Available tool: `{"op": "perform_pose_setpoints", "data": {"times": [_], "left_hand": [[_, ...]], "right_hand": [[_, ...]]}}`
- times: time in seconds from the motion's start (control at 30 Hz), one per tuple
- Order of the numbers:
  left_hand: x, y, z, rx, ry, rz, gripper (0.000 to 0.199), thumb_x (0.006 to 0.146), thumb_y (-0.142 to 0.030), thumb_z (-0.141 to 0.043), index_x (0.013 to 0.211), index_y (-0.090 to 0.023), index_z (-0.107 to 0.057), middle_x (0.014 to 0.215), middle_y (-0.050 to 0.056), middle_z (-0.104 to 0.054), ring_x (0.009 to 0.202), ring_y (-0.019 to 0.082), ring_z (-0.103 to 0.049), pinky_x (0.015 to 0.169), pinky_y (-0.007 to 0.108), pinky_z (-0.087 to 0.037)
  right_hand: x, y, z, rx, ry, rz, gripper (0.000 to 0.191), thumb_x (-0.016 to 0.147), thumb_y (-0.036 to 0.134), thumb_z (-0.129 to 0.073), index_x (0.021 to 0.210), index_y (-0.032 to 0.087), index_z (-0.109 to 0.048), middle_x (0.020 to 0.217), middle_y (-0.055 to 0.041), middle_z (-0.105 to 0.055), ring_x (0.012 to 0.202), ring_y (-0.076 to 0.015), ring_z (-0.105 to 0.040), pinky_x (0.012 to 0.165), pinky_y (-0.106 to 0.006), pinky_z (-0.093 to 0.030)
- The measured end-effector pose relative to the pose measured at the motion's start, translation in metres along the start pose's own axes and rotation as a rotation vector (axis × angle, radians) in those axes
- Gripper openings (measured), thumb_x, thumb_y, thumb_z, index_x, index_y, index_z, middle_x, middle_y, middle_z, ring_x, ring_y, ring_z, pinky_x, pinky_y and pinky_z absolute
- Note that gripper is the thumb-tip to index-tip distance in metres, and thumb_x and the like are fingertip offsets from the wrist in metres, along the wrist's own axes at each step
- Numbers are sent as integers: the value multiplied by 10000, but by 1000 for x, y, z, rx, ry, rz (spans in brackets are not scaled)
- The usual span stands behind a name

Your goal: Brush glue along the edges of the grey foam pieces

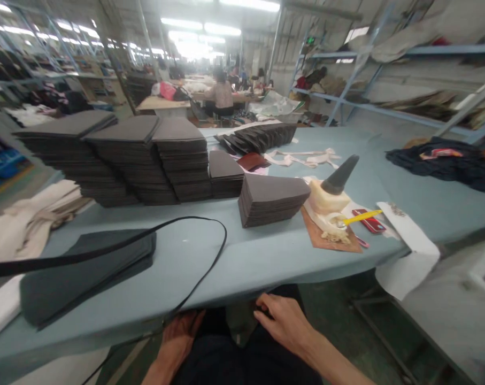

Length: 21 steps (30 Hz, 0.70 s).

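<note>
Below the table's front edge, my left hand [180, 334] is low at the centre, next to a thin black strap [222, 240] that loops over the tabletop; its fingertips are hidden in shadow. My right hand [282, 318] is over my lap with its fingers curled, beside a dark piece [242, 321]; whether it grips anything cannot be made out. Dark sheets [90, 267] lie at the left. A neat stack of grey pieces [272, 200] stands mid-table, with taller stacks [125, 155] behind it to the left.
Right of the stack, a yellow-handled brush [362, 216] rests in a white cup near a dark cone [340, 176]. White paper [410, 235] hangs over the front edge. Dark cloth [443, 163] lies far right. A person [222, 96] sits in the background.
</note>
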<state>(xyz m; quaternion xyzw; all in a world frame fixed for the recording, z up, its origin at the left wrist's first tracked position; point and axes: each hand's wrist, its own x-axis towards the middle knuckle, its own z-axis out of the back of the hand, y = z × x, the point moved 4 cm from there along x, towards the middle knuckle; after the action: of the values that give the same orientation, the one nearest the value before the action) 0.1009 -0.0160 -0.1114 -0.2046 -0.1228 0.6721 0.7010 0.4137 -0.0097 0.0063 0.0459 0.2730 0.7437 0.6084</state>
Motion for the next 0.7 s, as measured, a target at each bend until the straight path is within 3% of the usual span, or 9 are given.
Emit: {"op": "perform_pose_setpoints", "data": {"times": [0.07, 0.13, 0.27, 0.43, 0.57, 0.7], "left_hand": [[-3, -2, 5, -27, 85, -21, 353, 954, -490, -555, 1057, -303, -835, 991, 85, -785, 986, 297, -737, 917, 365, -606], [-13, -6, 9, -60, 168, -39, 403, 1005, -528, -501, 918, -298, -820, 879, 60, -758, 882, 266, -733, 848, 328, -588], [-33, -12, 9, -101, 268, -51, 588, 1084, -576, -351, 752, -253, -714, 721, 17, -671, 731, 205, -681, 783, 285, -525], [-30, -8, -4, -84, 269, -30, 625, 1071, -604, -348, 653, -226, -618, 635, 22, -606, 646, 194, -647, 701, 282, -468], [-35, -1, 2, -56, 190, -72, 577, 1079, -508, -338, 742, -233, -717, 647, 39, -634, 655, 188, -669, 708, 253, -499], [-54, 20, 13, -18, 108, -180, 421, 1021, -316, -404, 1003, -256, -820, 817, 77, -759, 790, 200, -742, 744, 218, -560]], "right_hand": [[-6, -27, -45, -86, 38, -68, 248, 965, 276, -629, 1170, 240, -762, 1157, -123, -814, 1137, -311, -773, 988, -401, -586], [-12, -50, -75, -99, 51, -84, 287, 890, 271, -726, 1173, 256, -774, 1259, -153, -791, 1217, -350, -748, 1058, -445, -580], [-22, -83, -110, -112, -53, 40, 186, 979, 375, -679, 1127, 308, -769, 1298, -101, -773, 1313, -339, -694, 1152, -513, -525], [-10, -101, -135, -116, -26, 267, 270, 1093, 403, -543, 994, 232, -727, 999, -78, -784, 986, -226, -758, 937, -338, -542], [4, -103, -137, -127, -30, 224, 438, 1140, 483, -460, 944, 195, -726, 931, -103, -780, 890, -218, -750, 837, -302, -490], [15, -96, -135, -123, 17, 165, 457, 1131, 500, -494, 923, 197, -766, 909, -100, -800, 914, -239, -770, 818, -300, -459]]}}
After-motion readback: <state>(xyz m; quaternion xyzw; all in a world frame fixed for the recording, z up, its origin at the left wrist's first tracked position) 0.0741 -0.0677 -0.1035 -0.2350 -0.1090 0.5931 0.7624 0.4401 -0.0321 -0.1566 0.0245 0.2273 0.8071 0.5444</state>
